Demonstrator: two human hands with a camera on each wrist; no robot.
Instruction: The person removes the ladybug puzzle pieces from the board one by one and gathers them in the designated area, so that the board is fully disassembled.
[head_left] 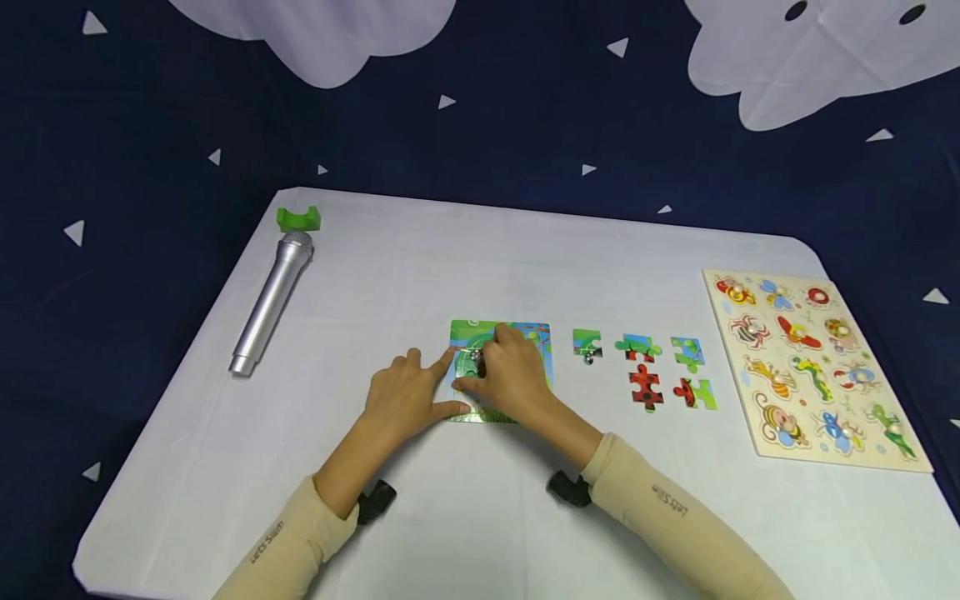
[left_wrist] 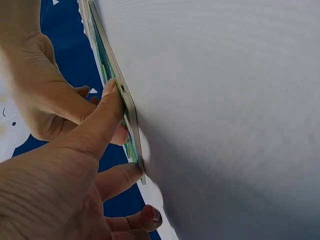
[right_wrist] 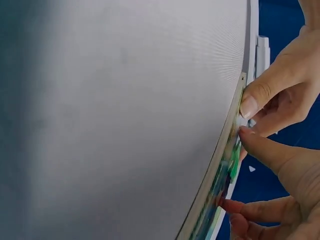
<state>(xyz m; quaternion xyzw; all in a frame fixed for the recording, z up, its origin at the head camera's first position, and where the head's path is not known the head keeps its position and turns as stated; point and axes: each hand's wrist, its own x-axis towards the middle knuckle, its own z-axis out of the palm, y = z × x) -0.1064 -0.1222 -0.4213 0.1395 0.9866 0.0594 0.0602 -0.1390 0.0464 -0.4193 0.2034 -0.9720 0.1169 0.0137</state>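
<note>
A square puzzle board (head_left: 538,333) with a green and blue picture lies mid-table, under both hands. My left hand (head_left: 401,396) rests at its left side, index finger and thumb extended, fingertips touching the board's edge. Over the board, my right hand (head_left: 517,375) bends down, thumb and fingers around a puzzle piece (head_left: 475,356) at the board's left part; the hand hides much of it. In the right wrist view, thumb and index finger (right_wrist: 265,150) press down on the board from above. Loose puzzle pieces lie to the right, among them a red one (head_left: 646,388).
A wooden peg board (head_left: 817,367) with insect pictures lies at the table's right side. On the left lie a silver microphone (head_left: 272,304) and, beyond its head, a green curved block (head_left: 298,219). A dark blue patterned cloth (head_left: 517,133) hangs behind the table.
</note>
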